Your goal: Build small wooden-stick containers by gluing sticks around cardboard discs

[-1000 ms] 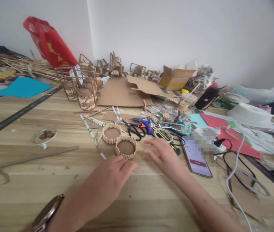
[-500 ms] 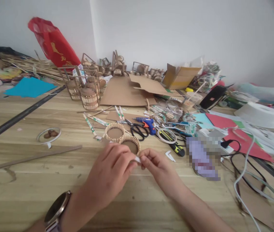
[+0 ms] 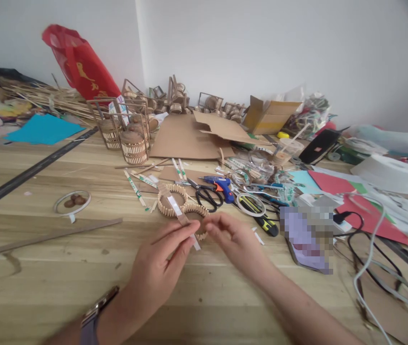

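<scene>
My left hand (image 3: 166, 251) pinches a thin brown strip with white tape along it (image 3: 175, 207); one end slants up past the fingers and a white end sticks out below the thumb. My right hand (image 3: 238, 242) is just right of it, thumb and fingertips closed together and apart from the strip; anything between them is too small to make out. Behind the hands lie two round trays edged with short wooden sticks (image 3: 164, 207), the nearer one partly hidden by the fingers. Black scissors (image 3: 209, 197) and a blue glue gun (image 3: 225, 188) lie beyond them.
A utility knife (image 3: 266, 224), a tape roll (image 3: 250, 205) and a phone-like blurred object (image 3: 306, 242) lie at right, with cables (image 3: 365, 268). Another ring holding brown balls (image 3: 76, 200) is at left. Cardboard sheets (image 3: 185, 136) and small stick baskets (image 3: 134, 146) stand behind.
The hands, together at the white end before, have parted slightly. My left hand has turned, so the strip now shows at length. My right hand has let go of the strip.
</scene>
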The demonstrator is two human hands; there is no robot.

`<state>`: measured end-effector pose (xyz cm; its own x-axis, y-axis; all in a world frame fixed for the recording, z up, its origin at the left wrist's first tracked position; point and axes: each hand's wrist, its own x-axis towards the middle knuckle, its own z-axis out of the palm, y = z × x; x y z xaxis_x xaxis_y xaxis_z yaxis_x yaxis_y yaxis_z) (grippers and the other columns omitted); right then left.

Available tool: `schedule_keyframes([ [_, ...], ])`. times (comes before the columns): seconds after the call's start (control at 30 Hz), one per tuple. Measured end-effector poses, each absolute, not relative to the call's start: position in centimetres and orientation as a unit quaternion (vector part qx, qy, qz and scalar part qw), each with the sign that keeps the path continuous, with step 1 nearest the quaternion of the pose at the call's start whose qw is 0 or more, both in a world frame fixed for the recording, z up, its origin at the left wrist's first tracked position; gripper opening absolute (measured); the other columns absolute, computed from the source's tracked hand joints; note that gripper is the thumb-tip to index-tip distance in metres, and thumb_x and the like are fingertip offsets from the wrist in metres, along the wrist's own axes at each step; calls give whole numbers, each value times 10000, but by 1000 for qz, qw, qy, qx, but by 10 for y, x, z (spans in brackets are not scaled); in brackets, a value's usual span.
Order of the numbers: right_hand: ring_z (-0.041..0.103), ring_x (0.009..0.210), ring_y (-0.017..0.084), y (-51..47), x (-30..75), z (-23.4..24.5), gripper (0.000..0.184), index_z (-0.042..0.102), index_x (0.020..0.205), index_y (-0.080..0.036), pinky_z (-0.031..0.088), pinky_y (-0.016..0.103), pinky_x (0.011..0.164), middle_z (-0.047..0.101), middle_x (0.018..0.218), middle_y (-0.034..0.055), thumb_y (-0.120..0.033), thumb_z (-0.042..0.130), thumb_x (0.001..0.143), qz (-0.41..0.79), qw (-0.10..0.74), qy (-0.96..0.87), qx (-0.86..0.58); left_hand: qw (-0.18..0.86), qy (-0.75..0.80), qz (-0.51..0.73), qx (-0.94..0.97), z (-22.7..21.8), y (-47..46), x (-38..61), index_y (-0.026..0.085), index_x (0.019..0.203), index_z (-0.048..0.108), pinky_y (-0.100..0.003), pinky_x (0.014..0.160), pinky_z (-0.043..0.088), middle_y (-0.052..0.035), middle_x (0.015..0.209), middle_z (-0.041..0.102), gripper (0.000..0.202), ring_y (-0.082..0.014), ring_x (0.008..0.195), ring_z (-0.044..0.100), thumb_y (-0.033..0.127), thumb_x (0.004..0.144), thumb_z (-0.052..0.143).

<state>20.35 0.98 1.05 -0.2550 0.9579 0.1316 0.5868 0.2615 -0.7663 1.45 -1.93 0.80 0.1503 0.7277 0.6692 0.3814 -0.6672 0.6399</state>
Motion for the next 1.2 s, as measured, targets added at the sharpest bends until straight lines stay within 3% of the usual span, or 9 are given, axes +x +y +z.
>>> schedule_keyframes([
  [0.03,626,765,161,23,209,10,196,637,962,-197,493,266,706,690,850,30,-302,472,961,204,252,-758,-566,182,378,534,734,8,-18,14,198,1103,717,-172,840,558,-38,1022,759,260,-133,922,717,93,899,596],
  [0.17,608,988,244,73,223,-2,131,633,916,-165,455,356,893,677,995,122,-164,502,921,107,198,-767,-601,261,402,538,693,4,-16,12,238,1049,748,-194,799,576,-19,1011,777,245,-140,879,731,119,887,607],
  [0.27,598,1039,269,96,220,-13,143,626,976,-139,436,371,924,661,1066,164,-97,540,871,84,146,-782,-600,325,427,539,649,0,-14,12,239,1042,750,-207,746,586,-22,965,786,230,-146,824,739,157,879,610],
  [0.5,618,1057,254,111,217,-14,400,554,1171,-121,456,316,867,643,1164,178,7,509,795,86,95,-811,-571,428,445,531,580,0,-10,9,202,1111,721,-195,638,577,-45,891,791,285,-142,718,725,217,847,616],
  [0.67,627,1018,265,95,244,-2,448,494,1236,-131,482,345,845,631,1146,166,-72,528,794,103,126,-811,-562,462,441,556,532,3,-6,7,200,1072,728,-203,643,574,-51,896,783,255,-147,746,719,219,841,621],
  [0.77,609,714,185,66,251,7,494,361,1352,-149,500,300,659,602,874,49,-162,453,868,139,175,-798,-559,475,430,578,505,3,-4,7,193,1045,721,-223,665,584,-40,876,771,217,-140,724,710,236,856,621],
  [0.87,544,635,135,32,239,12,607,268,1451,-223,474,249,578,523,832,-8,-229,482,883,341,312,-739,-490,477,440,586,486,4,-3,7,186,1055,706,-238,663,592,-31,880,760,227,-130,683,693,261,847,653],
  [1.0,531,637,135,0,216,13,570,407,1390,-276,462,240,571,529,803,-22,-298,595,852,467,334,-695,-432,441,456,592,497,6,-4,9,187,1105,688,-236,678,592,-34,944,745,308,-135,741,692,230,799,698],
  [1.2,580,743,191,-10,211,12,587,562,1173,-246,502,283,662,623,932,37,-536,778,710,353,328,-748,-456,428,441,611,499,6,-8,13,216,1171,654,-212,713,594,-11,922,725,394,-123,767,692,143,785,689],
])
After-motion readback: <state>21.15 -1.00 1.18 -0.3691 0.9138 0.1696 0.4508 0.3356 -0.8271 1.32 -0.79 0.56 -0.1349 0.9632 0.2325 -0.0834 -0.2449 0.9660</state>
